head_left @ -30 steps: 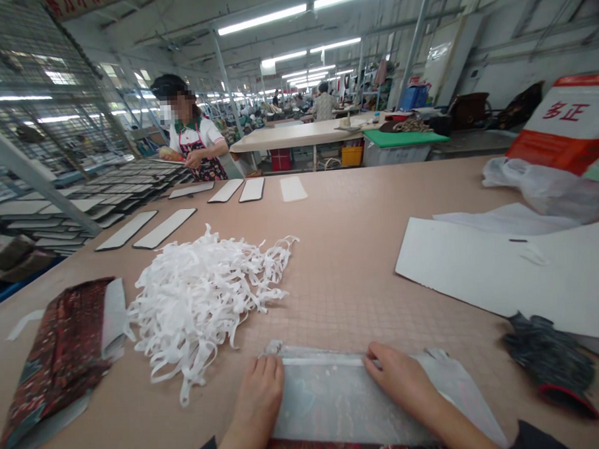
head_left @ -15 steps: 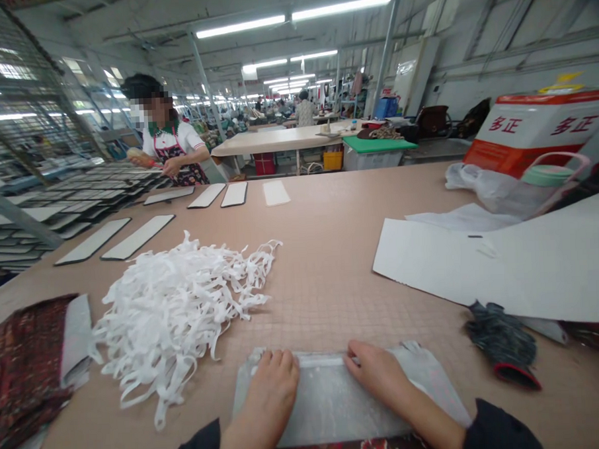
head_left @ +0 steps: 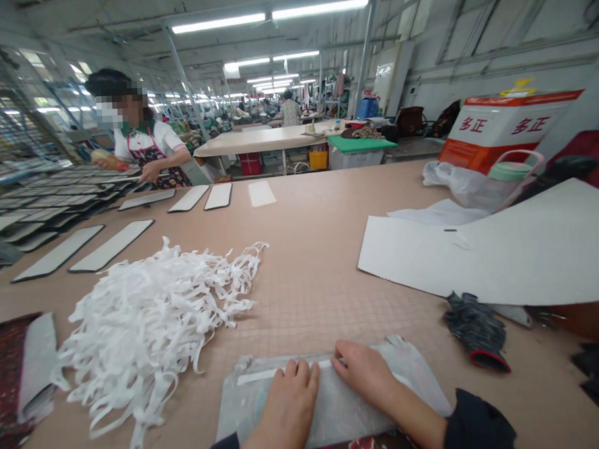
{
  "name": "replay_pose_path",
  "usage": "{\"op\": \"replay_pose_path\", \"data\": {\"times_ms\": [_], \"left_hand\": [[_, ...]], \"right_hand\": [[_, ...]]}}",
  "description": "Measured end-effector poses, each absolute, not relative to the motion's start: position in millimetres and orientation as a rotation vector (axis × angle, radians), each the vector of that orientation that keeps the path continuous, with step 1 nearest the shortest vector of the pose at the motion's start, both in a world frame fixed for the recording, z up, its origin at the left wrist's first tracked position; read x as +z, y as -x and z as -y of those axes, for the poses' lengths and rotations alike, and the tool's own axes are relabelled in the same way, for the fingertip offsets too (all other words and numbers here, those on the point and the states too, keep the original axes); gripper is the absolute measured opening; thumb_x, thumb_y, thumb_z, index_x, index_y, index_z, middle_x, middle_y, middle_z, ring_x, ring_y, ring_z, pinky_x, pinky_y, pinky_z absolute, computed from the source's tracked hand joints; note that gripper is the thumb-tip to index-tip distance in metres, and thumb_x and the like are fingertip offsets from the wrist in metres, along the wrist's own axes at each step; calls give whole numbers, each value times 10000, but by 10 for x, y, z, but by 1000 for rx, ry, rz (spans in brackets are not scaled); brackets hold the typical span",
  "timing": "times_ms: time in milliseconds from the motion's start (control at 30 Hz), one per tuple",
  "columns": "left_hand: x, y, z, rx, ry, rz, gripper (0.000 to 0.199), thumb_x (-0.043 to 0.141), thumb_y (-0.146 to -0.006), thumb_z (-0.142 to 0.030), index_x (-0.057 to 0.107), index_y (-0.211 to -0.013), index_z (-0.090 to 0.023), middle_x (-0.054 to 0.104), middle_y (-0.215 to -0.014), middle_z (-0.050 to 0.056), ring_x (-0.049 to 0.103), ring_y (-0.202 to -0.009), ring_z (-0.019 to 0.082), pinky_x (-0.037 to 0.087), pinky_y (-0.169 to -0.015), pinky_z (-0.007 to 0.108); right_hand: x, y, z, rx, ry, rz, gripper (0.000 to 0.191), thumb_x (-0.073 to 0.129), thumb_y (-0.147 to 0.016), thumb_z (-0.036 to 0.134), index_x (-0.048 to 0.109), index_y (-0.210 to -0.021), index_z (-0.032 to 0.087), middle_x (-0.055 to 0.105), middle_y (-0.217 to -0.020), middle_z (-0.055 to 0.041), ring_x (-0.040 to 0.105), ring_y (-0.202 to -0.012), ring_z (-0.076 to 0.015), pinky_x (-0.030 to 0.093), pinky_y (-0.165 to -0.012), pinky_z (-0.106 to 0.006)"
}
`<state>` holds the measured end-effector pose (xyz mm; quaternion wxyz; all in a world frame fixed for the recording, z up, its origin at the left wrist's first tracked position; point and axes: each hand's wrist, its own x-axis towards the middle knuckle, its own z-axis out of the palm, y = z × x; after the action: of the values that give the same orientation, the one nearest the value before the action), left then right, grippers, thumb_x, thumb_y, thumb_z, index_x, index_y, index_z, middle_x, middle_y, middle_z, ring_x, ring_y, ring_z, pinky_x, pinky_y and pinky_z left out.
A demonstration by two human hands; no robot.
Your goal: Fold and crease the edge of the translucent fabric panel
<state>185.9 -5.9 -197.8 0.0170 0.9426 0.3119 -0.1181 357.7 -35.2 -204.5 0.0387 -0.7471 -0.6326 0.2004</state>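
Note:
A grey, thin-looking piece (head_left: 332, 408) lies flat at the front of the table, with dark red patterned fabric (head_left: 369, 446) showing under its near edge. Along its far edge runs a white strip (head_left: 259, 377). My left hand (head_left: 290, 403) rests on the grey piece, fingers laid over the strip and slightly apart. Just to the right, my right hand (head_left: 365, 374) has its fingers curled together at the strip's right part; its fingertips are partly hidden. To the left is a big tangled heap of white straps (head_left: 154, 317).
Red patterned fabric (head_left: 3, 376) lies at the far left. A dark knitted glove (head_left: 475, 329) and a large white board (head_left: 479, 256) are at the right. White panels (head_left: 112, 246) lie at the back left, near a person (head_left: 150, 151). A tin (head_left: 499, 133) stands back right.
My left hand has slid right along the strip, nearer my right hand, uncovering the strip's left end. The view has turned slightly right.

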Motion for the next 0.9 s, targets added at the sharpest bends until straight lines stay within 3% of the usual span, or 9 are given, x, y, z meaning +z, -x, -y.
{"op": "replay_pose_path", "data": {"times_ms": [200, 433, 567, 767, 900], "left_hand": [[-1924, -1964, 85, -351, -2904, -1029, 423, 387, -814, -90, 455, -1208, -229, 554, -1015, 105, 524, -897, 261, 422, -674, 366], [-1972, -2115, 49, -330, -2959, -831, 344, 352, -789, -29, 569, -1046, -103, 561, -1048, 139, 519, -915, 245, 437, -729, 367], [-2060, -2209, 65, -322, -3002, -807, 351, 327, -766, 1, 613, -944, -98, 586, -1000, 142, 540, -871, 228, 450, -697, 345], [-1991, -2303, 101, -309, -3033, -856, 465, 364, -769, -1, 478, -1197, -139, 603, -960, 115, 566, -836, 233, 444, -650, 331], [-1934, -2402, 109, -340, -3022, -877, 481, 394, -787, -33, 452, -1227, -221, 600, -924, 100, 569, -805, 234, 414, -623, 320]], "right_hand": [[-2068, -3547, 350, 588, 2296, 1954, 186, 420, -819, 250, 594, -843, 186, 671, -855, -69, 616, -797, -209, 376, -632, -261], [-2012, -3950, 489, 649, 2331, 1892, 176, 453, -807, 268, 604, -835, 182, 669, -858, -72, 605, -815, -201, 365, -658, -259], [-2010, -4316, 607, 745, 2343, 1762, 198, 440, -809, 284, 610, -803, 184, 668, -850, -61, 593, -818, -188, 358, -667, -256], [-2004, -4389, 610, 728, 2405, 1686, 200, 442, -788, 271, 620, -818, 187, 670, -861, -60, 589, -816, -182, 358, -672, -254], [-1969, -4325, 561, 682, 2461, 1734, 207, 442, -777, 262, 626, -839, 189, 675, -867, -70, 597, -824, -197, 362, -662, -262]]}}
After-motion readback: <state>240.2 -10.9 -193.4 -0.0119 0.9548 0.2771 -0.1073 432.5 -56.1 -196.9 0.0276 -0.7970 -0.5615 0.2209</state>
